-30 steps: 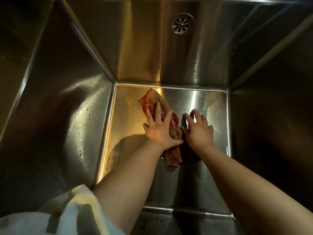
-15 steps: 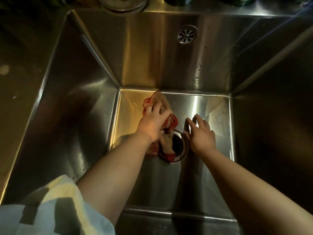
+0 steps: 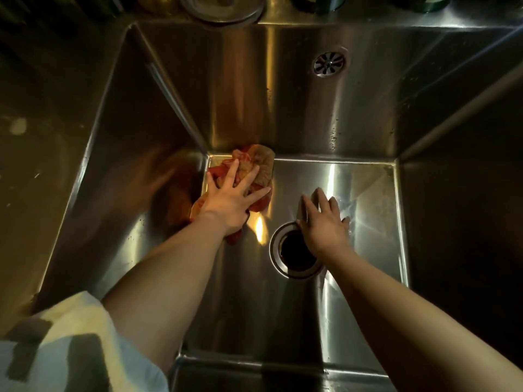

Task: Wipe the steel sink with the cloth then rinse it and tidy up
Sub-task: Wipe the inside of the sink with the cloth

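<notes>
I look down into a deep steel sink [image 3: 368, 250]. A crumpled red and tan cloth [image 3: 261, 165] lies in the far left corner of the sink floor. My left hand [image 3: 232, 199] presses flat on the cloth with its fingers spread. My right hand [image 3: 322, 222] rests flat on the bare sink floor, fingers straight, just beyond the round drain hole [image 3: 295, 251]. The drain hole is uncovered and dark inside.
An overflow grille [image 3: 328, 63] sits high on the sink's back wall. Jars and a round glass lid [image 3: 223, 7] stand on the ledge behind the sink. Water drops speckle the walls. A steel counter [image 3: 36, 114] runs to the left.
My left hand has slid the cloth from over the drain to the far left corner, uncovering the drain hole. My right hand has stayed beside the drain. The view has pulled back.
</notes>
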`<state>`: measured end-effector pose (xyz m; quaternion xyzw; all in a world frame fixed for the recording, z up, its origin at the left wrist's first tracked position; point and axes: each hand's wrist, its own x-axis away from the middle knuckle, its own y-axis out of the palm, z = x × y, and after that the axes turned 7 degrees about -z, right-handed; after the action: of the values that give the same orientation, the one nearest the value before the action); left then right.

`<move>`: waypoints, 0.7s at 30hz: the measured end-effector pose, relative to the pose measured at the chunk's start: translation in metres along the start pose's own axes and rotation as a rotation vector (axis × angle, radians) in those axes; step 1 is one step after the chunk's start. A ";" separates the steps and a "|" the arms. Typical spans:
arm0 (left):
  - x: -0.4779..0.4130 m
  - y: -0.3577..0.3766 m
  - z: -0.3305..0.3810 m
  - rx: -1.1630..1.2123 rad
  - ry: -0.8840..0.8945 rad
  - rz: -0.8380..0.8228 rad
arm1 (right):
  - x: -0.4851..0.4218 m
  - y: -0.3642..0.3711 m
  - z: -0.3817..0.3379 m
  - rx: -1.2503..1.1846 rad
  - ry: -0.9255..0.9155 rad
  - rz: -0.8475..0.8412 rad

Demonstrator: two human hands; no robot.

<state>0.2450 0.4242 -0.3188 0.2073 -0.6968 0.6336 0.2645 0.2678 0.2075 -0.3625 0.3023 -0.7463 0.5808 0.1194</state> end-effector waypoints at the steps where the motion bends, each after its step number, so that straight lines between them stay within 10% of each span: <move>1: -0.003 0.001 -0.001 -0.012 0.006 0.000 | -0.001 0.001 0.001 0.000 0.020 -0.006; 21: 0.011 -0.002 -0.012 -0.549 -0.280 0.034 | 0.019 0.010 0.020 0.032 0.066 0.005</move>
<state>0.2391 0.4361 -0.3092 0.2017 -0.8750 0.3914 0.2011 0.2502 0.1845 -0.3663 0.2829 -0.7333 0.6027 0.1375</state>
